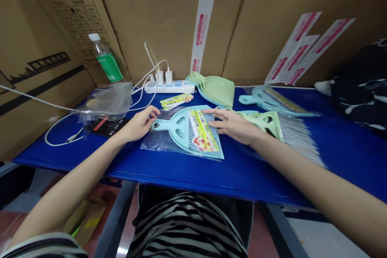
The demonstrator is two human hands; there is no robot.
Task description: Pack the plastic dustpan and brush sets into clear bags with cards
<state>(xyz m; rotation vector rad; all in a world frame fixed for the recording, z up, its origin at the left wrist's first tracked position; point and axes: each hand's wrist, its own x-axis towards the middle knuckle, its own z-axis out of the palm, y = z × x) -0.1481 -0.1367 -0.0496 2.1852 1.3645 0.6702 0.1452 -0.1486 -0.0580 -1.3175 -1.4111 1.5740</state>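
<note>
A light-blue dustpan [178, 133] with a small brush [191, 137] lies in a clear plastic bag [163, 145] in front of me. A yellow-green printed label card [203, 131] sits across the brush bristles. At the handle end, the curled fingers of my left hand [140, 124] pinch the bag's edge. My right hand [232, 125] reaches over the right side of the dustpan, fingers stretched out, with the fingertips on or just above the card. Right of it, partly behind my forearm, lies a green brush [267, 123] with pale bristles [299, 139].
Stacked dustpans [219, 88] and a bagged blue set [278, 100] lie toward the back. Loose label cards [177, 100] rest near a power strip [181, 86] with white cables. Left are a phone [110, 127], crumpled plastic [110, 98] and a bottle [109, 64]. Cardboard [157, 20] walls the blue table [121, 165].
</note>
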